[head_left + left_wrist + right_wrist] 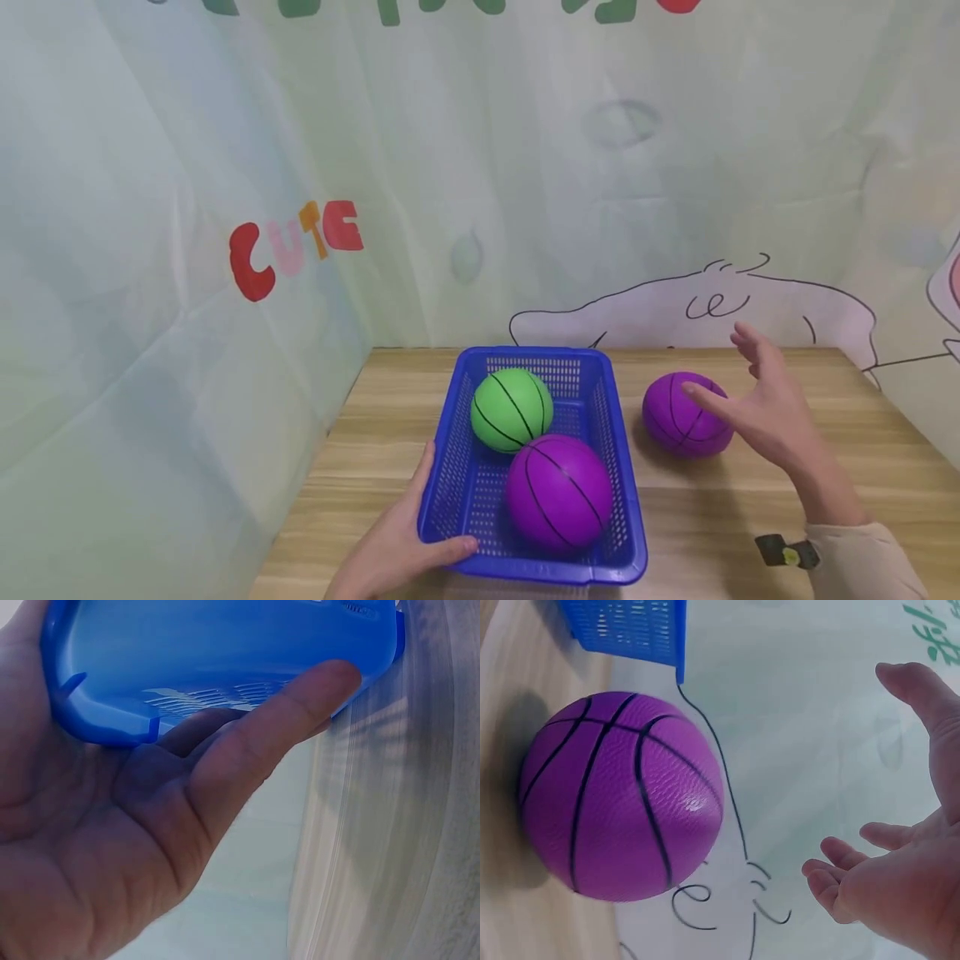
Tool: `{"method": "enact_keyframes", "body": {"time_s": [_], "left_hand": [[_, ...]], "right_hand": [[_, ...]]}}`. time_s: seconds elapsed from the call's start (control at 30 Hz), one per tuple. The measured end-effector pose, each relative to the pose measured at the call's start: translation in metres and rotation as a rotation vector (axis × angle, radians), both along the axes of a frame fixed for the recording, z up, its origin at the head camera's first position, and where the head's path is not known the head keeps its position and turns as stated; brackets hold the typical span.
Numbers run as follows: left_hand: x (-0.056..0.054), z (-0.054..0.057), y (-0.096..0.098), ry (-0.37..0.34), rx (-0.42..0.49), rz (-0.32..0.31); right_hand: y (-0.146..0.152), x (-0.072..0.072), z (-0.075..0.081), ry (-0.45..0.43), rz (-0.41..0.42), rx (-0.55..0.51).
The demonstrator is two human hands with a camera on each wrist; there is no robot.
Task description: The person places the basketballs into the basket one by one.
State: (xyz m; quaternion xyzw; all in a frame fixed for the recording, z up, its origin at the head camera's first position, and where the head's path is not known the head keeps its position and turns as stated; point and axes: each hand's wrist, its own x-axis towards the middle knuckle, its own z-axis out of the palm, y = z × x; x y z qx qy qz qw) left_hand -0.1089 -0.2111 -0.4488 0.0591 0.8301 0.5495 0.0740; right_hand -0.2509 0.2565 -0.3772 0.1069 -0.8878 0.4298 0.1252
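A blue plastic basket (pixel 632 500) sits on the table, holding a green ball (pixel 512 410) and a larger-looking purple ball (pixel 560 493) in front of it. My left hand (pixel 397 533) grips the basket's near left corner, thumb over the front rim and fingers along the left side. From the left wrist view, those fingers (pixel 247 750) lie against the basket's outer wall (pixel 225 645). To the right of the basket another purple ball (pixel 678 425) with black seam lines rests on the table. My right hand (pixel 765 408) hovers just right of that ball, fingers spread, apart from it in the right wrist view.
The wood-grain table (pixel 847 483) runs back to a pale cloth backdrop (pixel 465 167) with printed letters and line drawings. That cloth also hangs along the left side. A dark bow-shaped piece (pixel 787 552) is at the right sleeve cuff (pixel 862 558).
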Motion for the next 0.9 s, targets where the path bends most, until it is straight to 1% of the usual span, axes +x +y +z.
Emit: {"method": "enact_keyframes", "body": {"time_s": [0.1,0.2,0.4,0.53,0.7,0.9], "left_hand": [[0.0,0.001,0.001,0.011,-0.018,0.02],[0.0,0.001,0.001,0.013,-0.01,0.022],[0.002,0.002,-0.001,0.011,0.011,-0.001],[0.002,0.001,-0.001,0.016,0.026,-0.012],[0.0,0.001,0.0,0.024,0.038,-0.012],[0.001,0.0,-0.002,0.016,0.057,-0.023]], "right_hand": [[0.005,-0.001,-0.004,-0.026,-0.001,-0.015],[0.01,-0.003,-0.01,-0.052,-0.001,-0.026],[0.018,-0.008,-0.027,-0.135,0.001,-0.038],[0.022,-0.013,-0.036,-0.185,-0.002,-0.054],[0.025,-0.017,-0.044,-0.195,-0.011,-0.076],[0.025,-0.016,-0.051,-0.215,-0.016,-0.078]]}}
